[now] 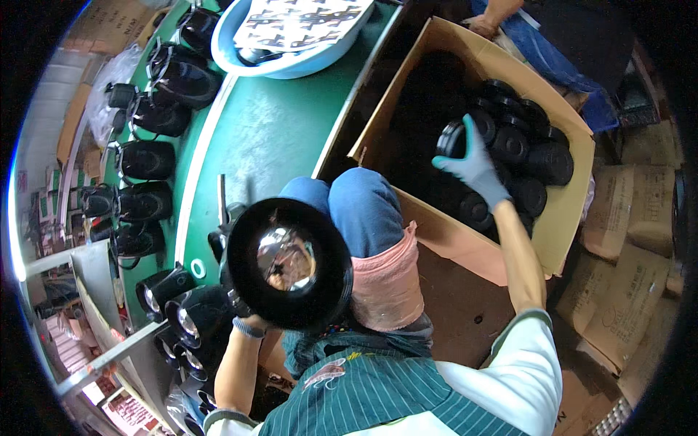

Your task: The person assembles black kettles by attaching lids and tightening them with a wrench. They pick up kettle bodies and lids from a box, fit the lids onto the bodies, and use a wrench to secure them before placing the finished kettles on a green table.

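The gloved right hand point(476, 168) is over a cardboard box point(573, 192), thumb and fingers curved partway open around a black disc point(452, 138), gripping it at the edge. More dark discs point(512, 142) lie piled in the box. The held disc looks stiff and fairly light, perhaps smooth; its edge seems the surest hold, thumb opposite fingers.

Beside the knees point(363, 200) is a round black pot point(291, 265), its wide mouth tilted upward and its inside shiny. The left hand point(253, 322) is at its lower side, mostly hidden, so how far those fingers close cannot be told. The pot looks rigid, slick and probably heavier; support from beneath should suit it, sparing the polished inside from scratches.
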{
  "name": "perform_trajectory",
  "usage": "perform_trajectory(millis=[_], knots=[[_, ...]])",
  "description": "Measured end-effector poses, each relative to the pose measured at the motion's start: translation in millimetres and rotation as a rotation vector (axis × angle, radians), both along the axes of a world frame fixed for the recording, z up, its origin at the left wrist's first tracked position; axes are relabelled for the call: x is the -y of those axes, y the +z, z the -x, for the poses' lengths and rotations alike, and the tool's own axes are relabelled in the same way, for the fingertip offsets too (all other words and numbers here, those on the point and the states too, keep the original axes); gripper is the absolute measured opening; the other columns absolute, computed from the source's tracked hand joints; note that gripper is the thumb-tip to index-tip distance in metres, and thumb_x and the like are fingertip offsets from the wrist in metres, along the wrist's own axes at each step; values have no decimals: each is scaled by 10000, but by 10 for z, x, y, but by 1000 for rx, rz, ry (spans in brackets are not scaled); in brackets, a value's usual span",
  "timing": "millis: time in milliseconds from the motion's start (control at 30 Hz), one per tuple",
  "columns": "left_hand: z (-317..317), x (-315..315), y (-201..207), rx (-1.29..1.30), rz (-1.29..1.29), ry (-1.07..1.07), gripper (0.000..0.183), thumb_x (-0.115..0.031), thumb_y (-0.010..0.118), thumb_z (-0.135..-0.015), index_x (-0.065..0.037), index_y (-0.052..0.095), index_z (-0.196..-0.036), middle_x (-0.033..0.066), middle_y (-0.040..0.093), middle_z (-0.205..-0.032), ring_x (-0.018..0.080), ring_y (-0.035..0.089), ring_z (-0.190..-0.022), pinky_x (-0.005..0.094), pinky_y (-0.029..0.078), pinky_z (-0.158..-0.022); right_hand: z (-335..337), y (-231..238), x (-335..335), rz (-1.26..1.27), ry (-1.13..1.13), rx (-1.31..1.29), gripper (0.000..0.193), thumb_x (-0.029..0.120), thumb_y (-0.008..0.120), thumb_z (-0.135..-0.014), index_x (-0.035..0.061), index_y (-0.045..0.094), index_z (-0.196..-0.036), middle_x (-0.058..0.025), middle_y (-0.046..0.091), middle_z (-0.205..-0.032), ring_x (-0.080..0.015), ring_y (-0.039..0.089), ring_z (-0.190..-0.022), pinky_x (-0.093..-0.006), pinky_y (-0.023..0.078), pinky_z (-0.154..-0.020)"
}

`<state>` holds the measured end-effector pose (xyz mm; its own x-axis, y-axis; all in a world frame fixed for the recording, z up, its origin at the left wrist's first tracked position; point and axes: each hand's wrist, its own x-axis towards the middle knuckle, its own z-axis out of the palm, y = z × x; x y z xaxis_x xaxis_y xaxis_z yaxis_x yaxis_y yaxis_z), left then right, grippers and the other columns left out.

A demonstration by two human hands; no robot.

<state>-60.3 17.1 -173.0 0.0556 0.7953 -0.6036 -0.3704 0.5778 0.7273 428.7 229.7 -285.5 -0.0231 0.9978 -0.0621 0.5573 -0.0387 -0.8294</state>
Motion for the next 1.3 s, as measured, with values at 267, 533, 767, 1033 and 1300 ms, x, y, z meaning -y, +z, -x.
perform_trajectory(millis=[267, 533, 767, 1033, 1300], knots=[[226, 2, 50, 27, -108, -176, 422, -109, 583, -1002, 1, 531, -1406, 145, 595, -1400, 237, 615, -1213, 377, 524, -1038, 1223, 2407, 1139, -198, 759, -278, 1305, 381, 996, -569, 18, 251, -1578, -222, 393, -1560, -332, 448, -1418, -465, 344, -1194], [615, 417, 113, 16, -176, -285, 419, -115, 568, -1011, 3, 525, -1411, 146, 592, -1407, 230, 616, -1213, 370, 527, -1037, 1623, 2132, 1755, -367, 780, -311, 1360, 526, 954, -543, 55, 237, -1598, -250, 387, -1524, -416, 417, -1399, -501, 346, -1179], [669, 600, 119, -10, -307, -239, 432, -148, 618, -973, 18, 553, -1367, 162, 616, -1358, 254, 636, -1181, 383, 537, -1013, 1685, 2343, 2009, -287, 767, -412, 1380, 485, 983, -515, 46, 248, -1596, -232, 436, -1508, -386, 455, -1389, -490, 367, -1172], [621, 765, 327, -241, -524, -73, 465, -198, 704, -909, 41, 599, -1294, 188, 656, -1276, 293, 667, -1130, 405, 553, -976, 1733, 2470, 1902, -243, 891, -356, 1369, 434, 996, -545, 20, 224, -1598, -205, 546, -1460, -266, 561, -1320, -394, 435, -1140], [387, 741, 926, -950, -1142, -33, 460, -217, 781, -836, 68, 664, -1177, 212, 711, -1143, 335, 711, -1038, 421, 570, -922, 1928, 2371, 1935, 115, 851, -666, 1256, 421, 924, -701, 87, 148, -1631, -166, 435, -1554, -263, 499, -1373, -408, 401, -1163]])
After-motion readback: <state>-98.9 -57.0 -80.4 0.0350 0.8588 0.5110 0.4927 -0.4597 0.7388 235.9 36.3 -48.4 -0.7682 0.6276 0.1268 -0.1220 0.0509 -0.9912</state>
